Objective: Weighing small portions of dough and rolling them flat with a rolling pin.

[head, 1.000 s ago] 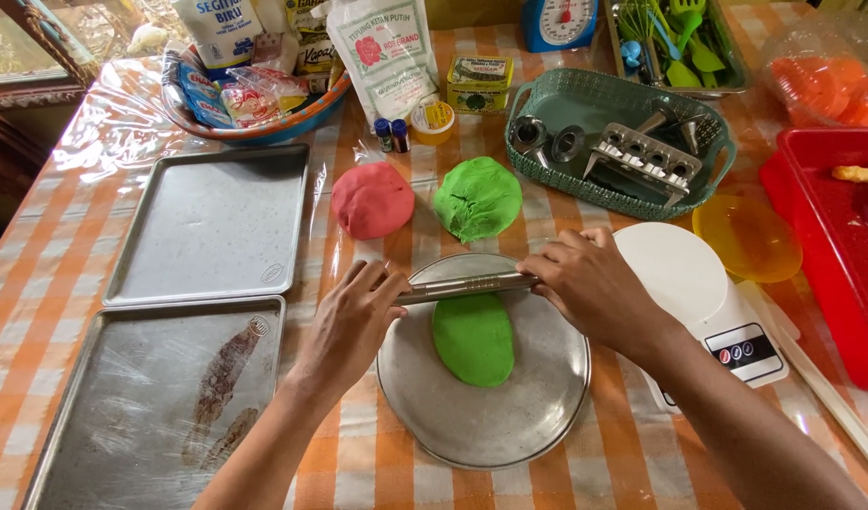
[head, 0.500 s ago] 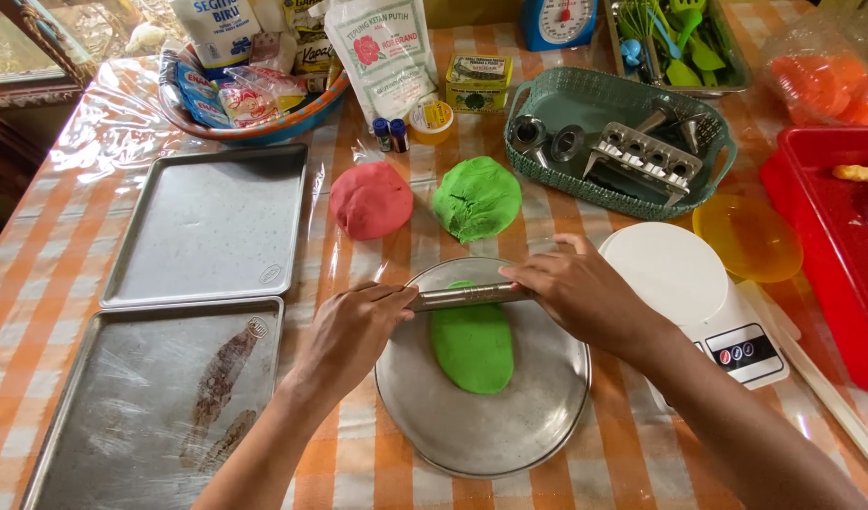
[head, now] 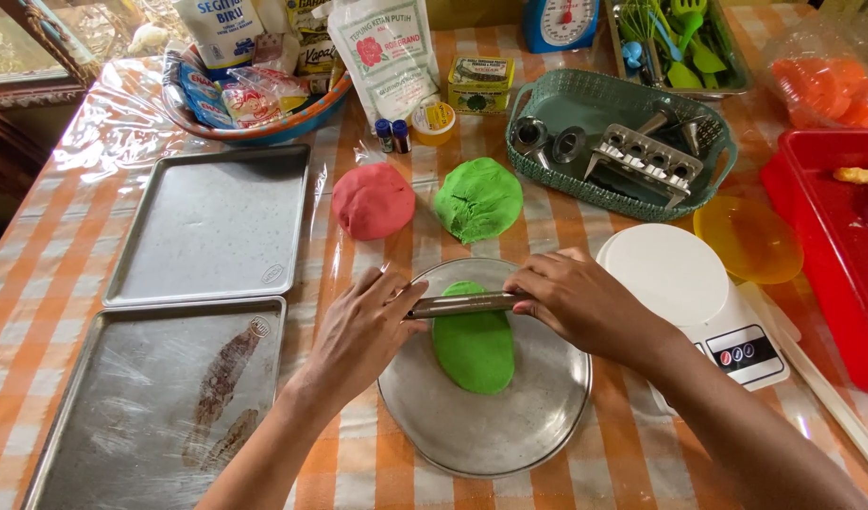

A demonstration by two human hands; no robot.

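Checked orange cloth covers the bench (head: 66, 236). Left hand (head: 363, 331) and right hand (head: 571, 302) each grip an end of the metal rolling pin (head: 462, 304), lying across flattened green dough (head: 474, 348) on a round metal plate (head: 538, 425). Beyond the grip, a green basket (head: 547, 170) holds metal moulds (head: 642, 156).

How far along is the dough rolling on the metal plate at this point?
Done: the green dough piece already lies flattened into an oval on the round metal plate. In hand: the left hand and right hand press the metal rolling pin across its top end. Left: the pink dough ball and green dough ball sit unrolled; both baking trays hold no dough.
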